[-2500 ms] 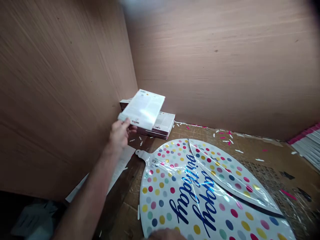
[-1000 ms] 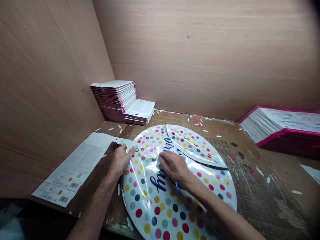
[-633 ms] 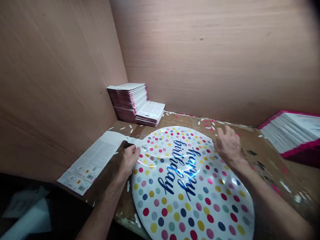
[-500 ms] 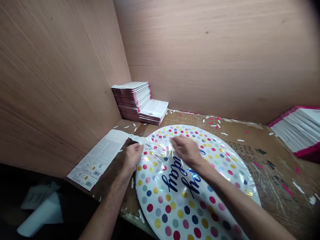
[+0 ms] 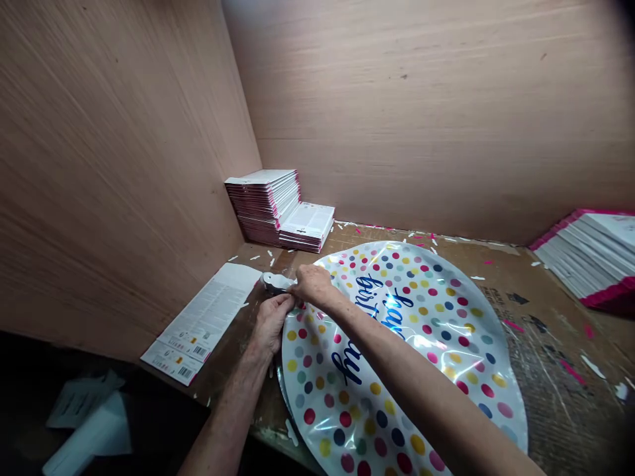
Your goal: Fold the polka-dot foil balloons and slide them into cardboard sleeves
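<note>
Head view, from beside the counter (image 5: pixel 496 271): left hand (image 5: pixel 272 320) has its grip pinching the flat dotted balloon (image 5: pixel 431 314) beside its neck (image 5: pixel 276 283). Right hand (image 5: pixel 313 281) looks clenched on the foil there; exact fingertip hold hidden. I'd pinch lightly, neck straight, so the foil doesn't crease. Printed card (image 5: pixel 201 317) lies flat just left. Counter's brown, scuffed, littered with white and pink scraps. Farther: folded-card stacks (image 5: pixel 258 205) in the corner, pink-edged stack (image 5: pixel 580 258) at right, wood panels (image 5: pixel 397 119) behind.
</note>
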The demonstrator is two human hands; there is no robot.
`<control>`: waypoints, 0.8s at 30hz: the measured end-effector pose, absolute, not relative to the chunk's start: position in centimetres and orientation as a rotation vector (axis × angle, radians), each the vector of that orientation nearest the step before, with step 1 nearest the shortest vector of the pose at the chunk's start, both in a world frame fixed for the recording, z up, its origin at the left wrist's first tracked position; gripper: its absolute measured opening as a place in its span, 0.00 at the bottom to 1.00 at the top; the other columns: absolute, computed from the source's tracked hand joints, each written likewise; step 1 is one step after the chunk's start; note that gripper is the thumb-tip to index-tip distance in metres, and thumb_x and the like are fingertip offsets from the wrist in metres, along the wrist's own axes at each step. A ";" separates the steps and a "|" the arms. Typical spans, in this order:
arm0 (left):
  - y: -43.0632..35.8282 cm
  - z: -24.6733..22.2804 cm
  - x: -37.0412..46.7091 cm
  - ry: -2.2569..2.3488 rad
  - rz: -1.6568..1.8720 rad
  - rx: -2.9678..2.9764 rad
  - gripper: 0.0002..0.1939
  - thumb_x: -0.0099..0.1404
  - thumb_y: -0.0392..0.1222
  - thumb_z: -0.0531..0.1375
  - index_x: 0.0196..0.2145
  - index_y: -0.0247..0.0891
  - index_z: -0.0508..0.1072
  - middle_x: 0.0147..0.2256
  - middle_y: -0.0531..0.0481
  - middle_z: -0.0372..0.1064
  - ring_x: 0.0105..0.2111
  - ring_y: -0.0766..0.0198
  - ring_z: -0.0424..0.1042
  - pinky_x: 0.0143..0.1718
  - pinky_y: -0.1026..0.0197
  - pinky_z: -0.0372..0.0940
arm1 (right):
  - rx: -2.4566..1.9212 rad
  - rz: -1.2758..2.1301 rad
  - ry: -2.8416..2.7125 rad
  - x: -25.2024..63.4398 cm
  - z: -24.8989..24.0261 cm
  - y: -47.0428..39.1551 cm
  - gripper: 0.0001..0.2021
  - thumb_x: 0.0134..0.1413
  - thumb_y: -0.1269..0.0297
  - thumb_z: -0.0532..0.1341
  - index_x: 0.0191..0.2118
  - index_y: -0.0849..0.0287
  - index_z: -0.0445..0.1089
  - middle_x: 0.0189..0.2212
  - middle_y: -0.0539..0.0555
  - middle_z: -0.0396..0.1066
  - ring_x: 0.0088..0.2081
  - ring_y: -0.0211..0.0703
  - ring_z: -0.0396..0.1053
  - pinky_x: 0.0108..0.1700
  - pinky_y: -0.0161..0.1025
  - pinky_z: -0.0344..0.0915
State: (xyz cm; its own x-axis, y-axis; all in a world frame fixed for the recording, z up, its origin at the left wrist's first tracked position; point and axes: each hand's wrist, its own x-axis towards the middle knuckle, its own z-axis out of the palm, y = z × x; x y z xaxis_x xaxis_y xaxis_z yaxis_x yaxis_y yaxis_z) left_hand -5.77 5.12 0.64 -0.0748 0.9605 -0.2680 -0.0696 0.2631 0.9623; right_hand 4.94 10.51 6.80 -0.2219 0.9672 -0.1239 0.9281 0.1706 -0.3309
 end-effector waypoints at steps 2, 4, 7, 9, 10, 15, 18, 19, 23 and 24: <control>5.1 0.7 -5.5 1.298 1.095 0.881 0.24 0.39 0.58 0.67 0.26 0.36 0.71 0.18 0.52 0.69 0.20 0.62 0.68 0.25 0.59 0.65 | -1.860 0.582 -2.181 5.8 6.2 10.2 0.10 0.51 0.63 0.66 0.38 0.63 0.77 0.40 0.64 0.77 0.45 0.52 0.73 0.43 0.40 0.66; 5.2 0.6 -5.3 1.294 1.114 0.861 0.26 0.37 0.60 0.68 0.27 0.37 0.70 0.19 0.52 0.69 0.20 0.62 0.69 0.25 0.59 0.65 | -1.789 0.662 -2.045 6.6 5.5 9.9 0.09 0.53 0.61 0.64 0.33 0.63 0.76 0.36 0.61 0.77 0.42 0.49 0.73 0.41 0.38 0.64; 5.6 0.3 -5.5 1.343 1.133 0.873 0.27 0.37 0.61 0.68 0.26 0.37 0.68 0.20 0.52 0.69 0.22 0.63 0.69 0.26 0.60 0.65 | -1.633 0.816 -1.832 7.7 4.3 9.4 0.15 0.58 0.56 0.60 0.27 0.62 0.73 0.27 0.54 0.74 0.34 0.41 0.71 0.36 0.33 0.61; 6.0 0.0 -6.1 1.413 1.127 0.906 0.26 0.38 0.62 0.66 0.25 0.37 0.68 0.21 0.53 0.68 0.21 0.65 0.68 0.26 0.61 0.64 | -1.520 0.923 -1.697 8.8 3.7 9.0 0.18 0.58 0.53 0.57 0.26 0.61 0.70 0.24 0.50 0.70 0.29 0.37 0.67 0.31 0.31 0.60; 6.1 -0.1 -6.5 1.459 1.117 0.932 0.25 0.40 0.61 0.66 0.24 0.38 0.67 0.20 0.53 0.67 0.20 0.65 0.67 0.25 0.61 0.64 | -1.456 0.993 -1.623 9.6 3.6 8.8 0.18 0.57 0.51 0.57 0.26 0.61 0.68 0.22 0.49 0.69 0.27 0.35 0.66 0.29 0.30 0.59; 5.8 1.5 -7.9 1.722 1.046 1.134 0.14 0.45 0.49 0.66 0.22 0.39 0.67 0.22 0.50 0.69 0.32 0.54 0.72 0.31 0.60 0.64 | -1.209 1.285 -1.202 14.9 4.2 8.0 0.17 0.47 0.49 0.62 0.26 0.57 0.60 0.19 0.45 0.62 0.20 0.31 0.60 0.26 0.31 0.63; 4.7 4.2 -6.6 1.901 1.070 1.563 0.09 0.51 0.43 0.63 0.31 0.40 0.72 0.38 0.43 0.73 0.49 0.48 0.68 0.45 0.57 0.63 | -1.203 1.354 -1.078 17.4 4.9 7.5 0.14 0.44 0.54 0.63 0.26 0.57 0.59 0.19 0.45 0.62 0.20 0.31 0.62 0.27 0.32 0.67; 4.2 5.1 -5.9 1.888 1.021 1.780 0.09 0.54 0.43 0.61 0.34 0.40 0.73 0.42 0.42 0.73 0.51 0.49 0.67 0.48 0.56 0.61 | -1.203 1.374 -1.055 17.8 5.1 7.4 0.13 0.44 0.56 0.63 0.25 0.58 0.60 0.19 0.46 0.62 0.19 0.31 0.62 0.27 0.33 0.67; 1.6 7.2 -4.0 1.432 0.411 2.012 0.15 0.63 0.51 0.53 0.28 0.41 0.73 0.33 0.47 0.74 0.35 0.55 0.71 0.40 0.59 0.64 | -1.188 1.404 -1.005 17.9 5.3 7.6 0.10 0.45 0.62 0.63 0.25 0.59 0.61 0.18 0.46 0.64 0.20 0.31 0.64 0.26 0.31 0.67; 0.7 7.4 -4.1 1.320 0.291 1.920 0.17 0.64 0.53 0.52 0.26 0.41 0.73 0.29 0.49 0.73 0.32 0.57 0.71 0.36 0.60 0.65 | -1.182 1.403 -0.996 17.7 5.2 7.8 0.09 0.45 0.64 0.63 0.25 0.59 0.61 0.18 0.46 0.64 0.20 0.31 0.64 0.26 0.30 0.67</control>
State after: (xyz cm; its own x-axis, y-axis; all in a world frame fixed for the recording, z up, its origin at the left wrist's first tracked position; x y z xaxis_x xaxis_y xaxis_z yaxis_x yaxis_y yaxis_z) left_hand -4.07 0.66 7.42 0.4360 0.8706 -0.2279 0.6938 -0.1639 0.7012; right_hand 17.69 7.77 5.24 -0.0147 0.9880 -0.1539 -0.1806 -0.1540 -0.9714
